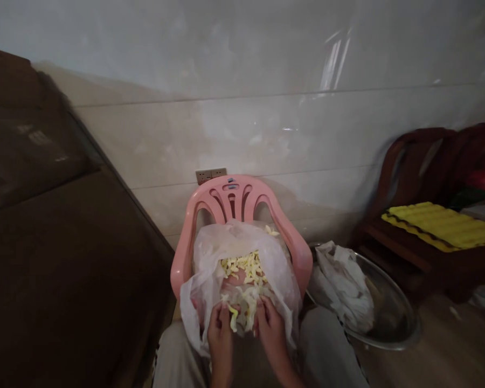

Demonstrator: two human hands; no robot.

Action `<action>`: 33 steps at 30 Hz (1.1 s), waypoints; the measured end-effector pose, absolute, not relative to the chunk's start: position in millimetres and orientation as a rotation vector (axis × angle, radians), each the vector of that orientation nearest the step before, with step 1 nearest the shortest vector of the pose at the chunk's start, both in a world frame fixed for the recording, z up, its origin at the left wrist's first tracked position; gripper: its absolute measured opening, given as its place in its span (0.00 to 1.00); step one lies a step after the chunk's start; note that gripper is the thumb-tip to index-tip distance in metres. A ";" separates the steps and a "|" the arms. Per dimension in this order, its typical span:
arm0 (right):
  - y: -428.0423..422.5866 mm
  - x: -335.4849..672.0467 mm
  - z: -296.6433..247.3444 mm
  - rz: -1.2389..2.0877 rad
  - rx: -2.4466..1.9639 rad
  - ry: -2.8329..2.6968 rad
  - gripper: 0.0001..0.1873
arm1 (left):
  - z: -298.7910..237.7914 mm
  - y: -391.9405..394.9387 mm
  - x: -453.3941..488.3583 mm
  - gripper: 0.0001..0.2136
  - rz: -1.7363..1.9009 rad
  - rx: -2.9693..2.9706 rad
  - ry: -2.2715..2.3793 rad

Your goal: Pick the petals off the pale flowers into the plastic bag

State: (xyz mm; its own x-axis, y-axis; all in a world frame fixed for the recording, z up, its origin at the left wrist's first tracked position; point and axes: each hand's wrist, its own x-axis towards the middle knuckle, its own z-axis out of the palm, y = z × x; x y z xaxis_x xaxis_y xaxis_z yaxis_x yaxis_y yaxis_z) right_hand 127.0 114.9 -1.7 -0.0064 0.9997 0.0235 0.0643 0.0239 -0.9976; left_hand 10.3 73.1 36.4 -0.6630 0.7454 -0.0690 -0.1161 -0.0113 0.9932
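A white plastic bag [214,242] lies spread open on the seat of a pink plastic chair [301,253] in front of my knees. Inside its opening is a pile of small pale-yellow, petal-like pieces [246,265]. My left hand [220,326] is closed at the near edge of the bag, its fingertips pinching a pale flower-like piece [233,318] with a yellow-green streak. Opposite it, my right hand [270,326] is closed in a pinch beside more whitish pieces [249,308]; what its fingertips hold is blurred.
On the floor to the right, a metal basin [404,323] holds a crumpled white bag [343,285]. Beyond it, a yellow ridged pad [444,223] rests on a dark wooden chair [388,245]. Brown furniture [64,258] stands close on the left, and a tiled wall [242,129] is behind the chair.
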 end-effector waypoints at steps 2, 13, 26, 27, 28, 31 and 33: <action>113.6 126.9 1.2 1.106 -1.243 -1.299 0.30 | 36.6 74.6 12.3 0.30 1.731 0.650 1.611; 105.0 120.1 9.2 1.114 -1.054 -1.462 0.25 | 26.3 76.2 8.2 0.29 1.710 0.670 1.614; 107.0 121.0 13.2 1.177 -1.009 -1.538 0.21 | 21.4 77.6 12.5 0.29 1.669 0.803 1.636; 107.6 120.8 12.2 1.175 -1.013 -1.540 0.21 | 21.4 77.3 12.5 0.29 1.662 0.810 1.630; 108.1 120.5 10.7 1.175 -1.015 -1.538 0.21 | 21.4 77.0 12.5 0.29 1.655 0.821 1.622; 109.5 119.7 5.3 1.203 -0.995 -1.529 0.20 | 21.6 75.6 12.8 0.28 1.618 0.874 1.612; 110.1 119.9 2.4 1.217 -0.972 -1.535 0.20 | 21.7 74.6 13.3 0.27 1.586 0.926 1.622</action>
State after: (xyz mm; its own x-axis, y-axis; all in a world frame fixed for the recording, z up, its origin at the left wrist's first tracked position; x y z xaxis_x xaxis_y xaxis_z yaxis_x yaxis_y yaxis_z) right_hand 119.9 110.1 2.4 -0.2658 0.9465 0.1830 0.0378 0.2000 -0.9791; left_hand 13.3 74.6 21.7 -0.5175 0.8556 0.0113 0.0306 0.0053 0.9995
